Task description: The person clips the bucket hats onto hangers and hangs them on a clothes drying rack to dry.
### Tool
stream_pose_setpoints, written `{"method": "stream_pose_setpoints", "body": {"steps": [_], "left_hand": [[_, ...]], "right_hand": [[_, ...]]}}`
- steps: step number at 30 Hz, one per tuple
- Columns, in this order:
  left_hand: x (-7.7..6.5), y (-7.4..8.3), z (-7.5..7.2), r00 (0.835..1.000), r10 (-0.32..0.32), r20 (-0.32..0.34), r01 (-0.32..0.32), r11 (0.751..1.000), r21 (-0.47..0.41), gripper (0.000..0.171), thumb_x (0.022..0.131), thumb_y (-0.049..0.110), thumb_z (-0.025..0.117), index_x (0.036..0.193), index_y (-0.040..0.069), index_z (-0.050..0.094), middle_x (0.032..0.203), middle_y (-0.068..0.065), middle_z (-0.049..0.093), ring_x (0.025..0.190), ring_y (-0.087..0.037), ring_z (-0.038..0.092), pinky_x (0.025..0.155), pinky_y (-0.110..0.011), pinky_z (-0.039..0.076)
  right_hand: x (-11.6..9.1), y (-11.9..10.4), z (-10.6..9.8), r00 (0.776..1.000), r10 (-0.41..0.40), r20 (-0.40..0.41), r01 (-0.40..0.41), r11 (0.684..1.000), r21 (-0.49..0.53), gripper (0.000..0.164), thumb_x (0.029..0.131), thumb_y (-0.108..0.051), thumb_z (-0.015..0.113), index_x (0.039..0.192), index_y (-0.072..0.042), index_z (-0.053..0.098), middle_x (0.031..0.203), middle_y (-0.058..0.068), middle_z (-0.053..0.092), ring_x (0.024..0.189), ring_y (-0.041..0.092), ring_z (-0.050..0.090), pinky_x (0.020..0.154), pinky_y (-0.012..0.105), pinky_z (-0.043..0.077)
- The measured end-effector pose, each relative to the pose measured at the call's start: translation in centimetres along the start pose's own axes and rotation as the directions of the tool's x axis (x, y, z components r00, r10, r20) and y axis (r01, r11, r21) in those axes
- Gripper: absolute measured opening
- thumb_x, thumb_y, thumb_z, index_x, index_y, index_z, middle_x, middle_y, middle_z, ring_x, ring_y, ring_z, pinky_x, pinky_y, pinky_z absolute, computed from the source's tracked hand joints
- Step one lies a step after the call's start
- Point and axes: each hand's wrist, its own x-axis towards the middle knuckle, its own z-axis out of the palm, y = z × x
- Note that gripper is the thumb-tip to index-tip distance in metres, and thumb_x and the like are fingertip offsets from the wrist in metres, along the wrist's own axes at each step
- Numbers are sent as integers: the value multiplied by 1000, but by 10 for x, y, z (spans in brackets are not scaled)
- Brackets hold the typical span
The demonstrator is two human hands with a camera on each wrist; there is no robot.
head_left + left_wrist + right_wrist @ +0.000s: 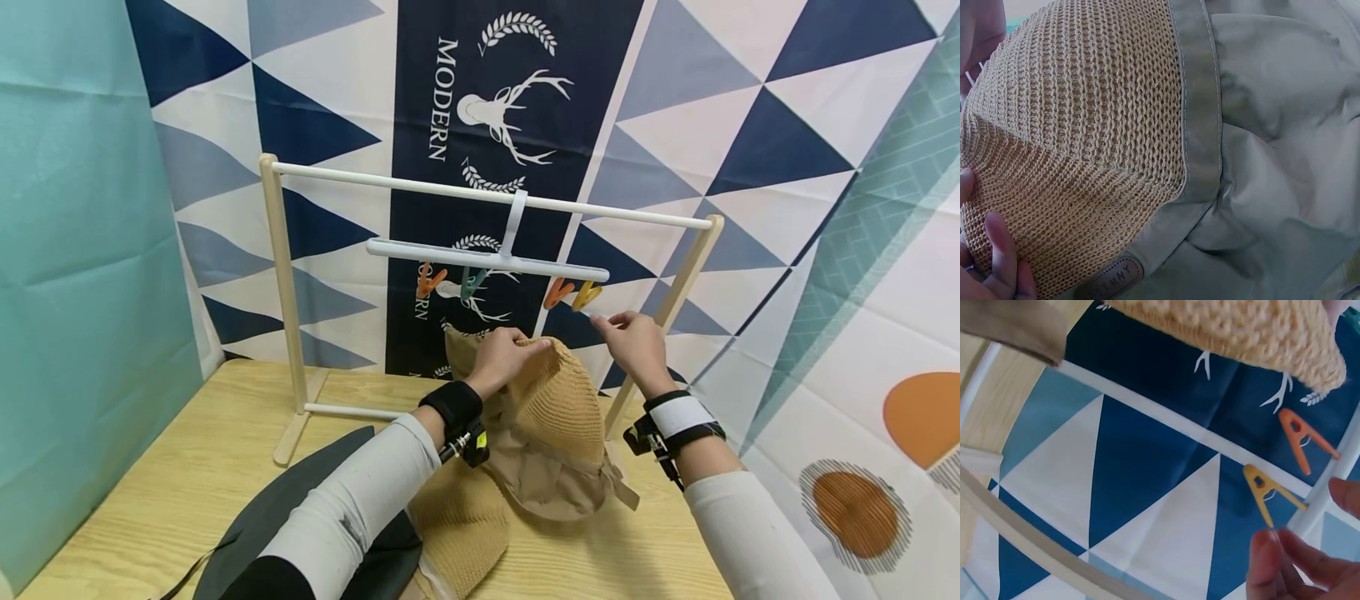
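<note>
My left hand [498,360] pinches the crown of a tan knitted sun hat [562,404] and holds it up beneath the hanger. Its beige fabric brim [1279,150] hangs down, with a small leather label [1119,275] on the band. A pale blue hanger [487,258] hooks over the rack's top rail and carries several small clips. My right hand [636,343] is just below the yellow clip [587,296], thumb and index tips close together. Whether those fingertips touch or hold anything is unclear. Beside the yellow clip hangs an orange clip [1304,440].
The wooden rack [285,283] stands on a light wood table [187,450] before a patterned cloth backdrop [322,75]. A second knitted hat [461,517] and a dark grey item [300,492] lie near the front, partly under my left forearm. Farther left hang another orange clip [429,282] and a green clip [472,283].
</note>
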Motion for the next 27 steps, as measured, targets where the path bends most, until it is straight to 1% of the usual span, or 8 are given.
{"method": "stream_pose_setpoints", "body": {"steps": [3, 5, 10, 15, 19, 22, 27], "left_hand": [[0, -2, 1, 1000, -6, -3, 6, 1000, 1, 48, 86, 51, 69, 59, 17, 50, 55, 9, 35, 53, -8, 40, 53, -19, 30], [0, -2, 1, 1000, -11, -7, 11, 1000, -2, 47, 86, 51, 69, 60, 16, 51, 56, 9, 35, 54, -8, 40, 53, -19, 30], [1, -2, 0, 1000, -10, -24, 10, 1000, 0, 47, 85, 51, 70, 60, 16, 50, 55, 9, 34, 53, -7, 39, 52, -19, 29], [3, -2, -3, 999, -5, -46, 6, 1000, 17, 48, 85, 50, 70, 59, 15, 51, 55, 8, 35, 53, -8, 39, 53, -19, 29], [4, -1, -4, 1000, -11, -29, 11, 1000, 20, 45, 85, 52, 69, 63, 15, 55, 57, 8, 38, 55, -8, 41, 54, -19, 31], [4, -3, -3, 1000, -17, -9, 17, 1000, 12, 47, 85, 53, 69, 62, 16, 53, 57, 8, 37, 54, -8, 41, 53, -19, 30], [2, -7, 0, 1000, -17, -22, 17, 1000, -1, 50, 85, 53, 69, 58, 17, 46, 56, 8, 33, 53, -8, 38, 52, -20, 29]], "right_hand": [[5, 2, 2, 998, 9, -55, -8, 1000, 4, 59, 96, -48, 53, 118, 5, 65, 111, 26, 66, 92, 35, 63, 69, 36, 47], [8, 5, 2, 997, 25, -72, -24, 1000, 15, 59, 97, -48, 53, 119, 6, 64, 114, 26, 66, 95, 37, 63, 74, 40, 49], [14, 6, 4, 997, 52, -64, -49, 998, 50, 60, 97, -49, 53, 120, 5, 64, 119, 26, 65, 99, 38, 63, 80, 44, 50], [21, 1, 5, 997, 42, -64, -40, 998, 37, 61, 96, -50, 53, 121, 5, 64, 118, 26, 65, 102, 39, 62, 86, 47, 49], [28, -3, 7, 996, 41, -76, -39, 999, 23, 63, 96, -51, 52, 122, 6, 63, 119, 27, 65, 104, 41, 62, 88, 49, 50], [32, -6, 9, 995, 59, -80, -58, 998, 15, 66, 96, -53, 51, 124, 6, 61, 121, 27, 63, 105, 42, 61, 87, 50, 50], [41, -4, 13, 992, 97, -77, -95, 995, 36, 71, 95, -56, 51, 126, 7, 60, 126, 28, 61, 110, 44, 59, 91, 51, 50]]}}
